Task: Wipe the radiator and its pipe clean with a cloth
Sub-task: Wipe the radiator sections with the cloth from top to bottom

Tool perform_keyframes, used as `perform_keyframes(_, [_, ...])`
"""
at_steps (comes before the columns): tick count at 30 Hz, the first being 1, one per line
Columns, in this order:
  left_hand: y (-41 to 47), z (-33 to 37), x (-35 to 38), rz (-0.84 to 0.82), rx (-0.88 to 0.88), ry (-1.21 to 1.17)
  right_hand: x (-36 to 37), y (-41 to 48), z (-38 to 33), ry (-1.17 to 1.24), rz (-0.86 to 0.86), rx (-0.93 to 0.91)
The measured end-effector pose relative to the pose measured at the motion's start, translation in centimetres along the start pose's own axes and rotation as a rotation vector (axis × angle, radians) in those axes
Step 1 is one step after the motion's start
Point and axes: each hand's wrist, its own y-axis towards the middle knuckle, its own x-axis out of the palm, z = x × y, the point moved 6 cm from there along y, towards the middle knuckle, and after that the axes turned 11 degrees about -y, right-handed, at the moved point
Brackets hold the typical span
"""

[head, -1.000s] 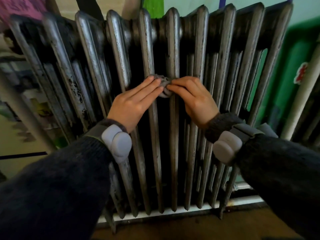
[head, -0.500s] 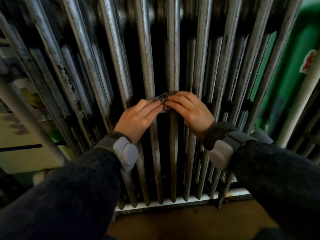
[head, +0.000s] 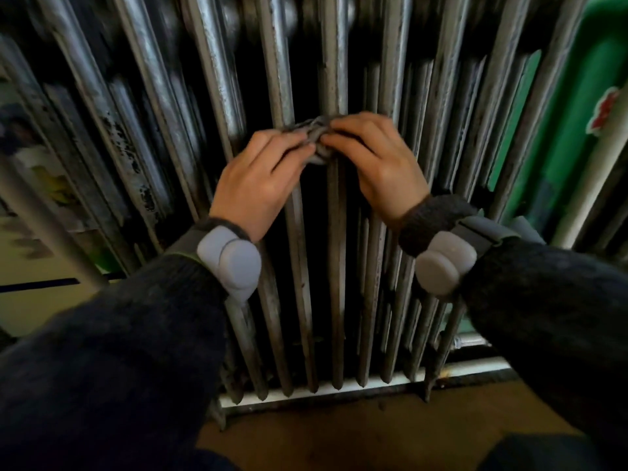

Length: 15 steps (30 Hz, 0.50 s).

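A tall cast-iron radiator (head: pixel 418 96) with silver-grey, chipped fins fills the view. A small grey cloth (head: pixel 314 130) is wrapped around one middle fin at about mid height. My left hand (head: pixel 260 180) pinches the cloth from the left and my right hand (head: pixel 373 163) pinches it from the right, fingertips nearly touching. Most of the cloth is hidden under my fingers. A pale pipe (head: pixel 593 185) runs up at the right beside the radiator.
A white skirting strip (head: pixel 373 385) runs under the radiator's feet above a brown floor (head: pixel 373 433). A green wall (head: pixel 560 107) with a red sticker lies to the right. A pale slanted bar (head: pixel 44 212) crosses at the left. Both wrists carry grey bands.
Both hands have slid the cloth down the fin from near the top toward mid height. The camera has tilted downward, so the radiator's top has left the view.
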Motion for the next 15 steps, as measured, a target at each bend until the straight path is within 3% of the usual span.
perform_keyframes(9, [-1.3,-0.3,1.5,-0.027,-0.101,-0.016,1.2,-1.0,-1.2,0.037,-0.005,0.101])
perform_keyframes(15, [-4.6,1.0,2.6,-0.173,-0.049,-0.021,1.9,-4.1,-2.0,0.043,-0.117,-0.025])
